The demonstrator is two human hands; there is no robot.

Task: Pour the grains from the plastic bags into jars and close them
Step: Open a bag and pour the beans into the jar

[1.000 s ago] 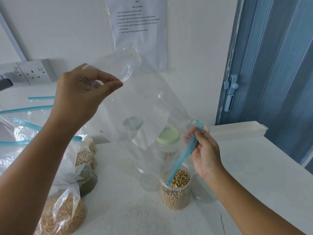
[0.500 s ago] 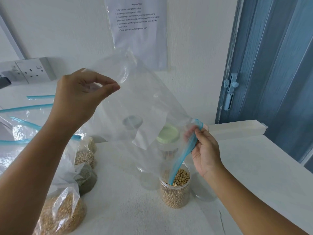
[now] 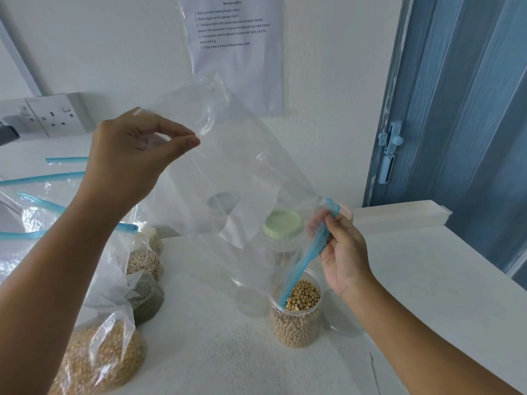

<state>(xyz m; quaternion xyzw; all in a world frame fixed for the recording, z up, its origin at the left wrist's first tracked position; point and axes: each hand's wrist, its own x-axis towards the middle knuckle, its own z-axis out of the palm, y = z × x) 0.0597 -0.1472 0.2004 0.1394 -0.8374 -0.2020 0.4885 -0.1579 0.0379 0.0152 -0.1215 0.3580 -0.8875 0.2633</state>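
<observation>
The empty clear crinkled plastic bag (image 3: pixel 228 166), pinched by both the left hand (image 3: pixel 134 161) and right hand (image 3: pixel 342 252), tips its blue zip mouth into the round clear jar of beans (image 3: pixel 296 317).

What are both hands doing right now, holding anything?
Left hand: pinching the raised bottom corner of the empty clear plastic zip bag.
Right hand: gripping the bag's blue zip edge over the open clear jar of beige beans.

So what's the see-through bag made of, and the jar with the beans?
The bag looks like thin, soft clear plastic: it crinkles, shines, and the lidded jar shows through it. Its blue strip seems thicker plastic. The jar looks like stiff clear plastic, though glass can't be ruled out; the beans show through its smooth wall.
</observation>
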